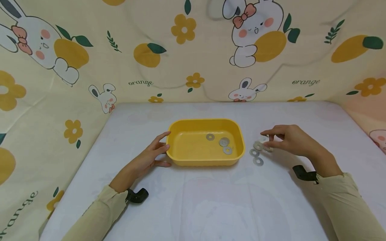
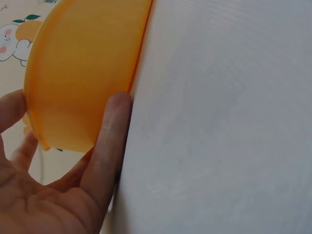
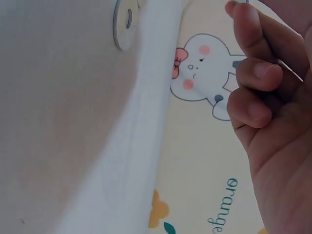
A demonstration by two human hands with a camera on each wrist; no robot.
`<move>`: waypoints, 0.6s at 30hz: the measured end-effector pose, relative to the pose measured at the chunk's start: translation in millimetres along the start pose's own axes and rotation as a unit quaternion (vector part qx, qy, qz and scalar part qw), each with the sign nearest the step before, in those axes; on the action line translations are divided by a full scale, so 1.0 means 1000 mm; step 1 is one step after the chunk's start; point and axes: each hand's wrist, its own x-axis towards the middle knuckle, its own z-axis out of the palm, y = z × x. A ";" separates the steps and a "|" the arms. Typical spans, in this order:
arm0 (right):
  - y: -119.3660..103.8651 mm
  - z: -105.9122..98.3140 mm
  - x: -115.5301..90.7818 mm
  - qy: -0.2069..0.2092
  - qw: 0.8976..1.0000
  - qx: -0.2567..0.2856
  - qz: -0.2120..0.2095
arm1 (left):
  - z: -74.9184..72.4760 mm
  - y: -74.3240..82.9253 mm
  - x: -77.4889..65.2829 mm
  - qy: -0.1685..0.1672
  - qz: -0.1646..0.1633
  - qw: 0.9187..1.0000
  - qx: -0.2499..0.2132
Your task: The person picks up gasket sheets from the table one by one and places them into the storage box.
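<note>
In the head view, a yellow plastic tray (image 1: 208, 163) stands on the table. My left hand (image 1: 144, 160) rests its extended fingers against the tray's left end, touching the rim and outer wall. Flat metal washers, among them one washer (image 1: 210, 136), lie inside toward the tray's right side. Right of the tray, my right hand (image 1: 297, 140) pinches a washer (image 1: 264, 137) between thumb and fingertip, just above a small group of loose washers (image 1: 258, 161). In the right wrist view, the pinching fingertips are mostly cut off at the top; the other fingers (image 3: 256, 105) are curled.
A white cloth (image 1: 211, 201) covers the table. Behind it and along both sides hangs a cream curtain (image 1: 211, 67) printed with rabbits and oranges. Each wrist carries a black camera, such as the left one (image 1: 137, 195). A washer (image 3: 126, 24) shows in the right wrist view.
</note>
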 end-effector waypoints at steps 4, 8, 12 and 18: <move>-0.003 0.000 0.002 0.013 1.000 -0.009 0.001 | -0.002 -0.001 -0.001 -0.001 0.004 1.000 0.000; -0.005 0.000 0.003 0.024 1.000 -0.016 0.009 | -0.003 -0.001 0.001 -0.005 0.010 1.000 -0.002; -0.006 0.001 0.006 0.040 0.999 -0.013 0.021 | -0.004 -0.004 0.001 -0.005 0.010 1.000 -0.001; -0.008 0.005 0.008 0.055 0.998 -0.004 0.037 | -0.004 -0.005 0.002 0.002 0.003 1.000 -0.003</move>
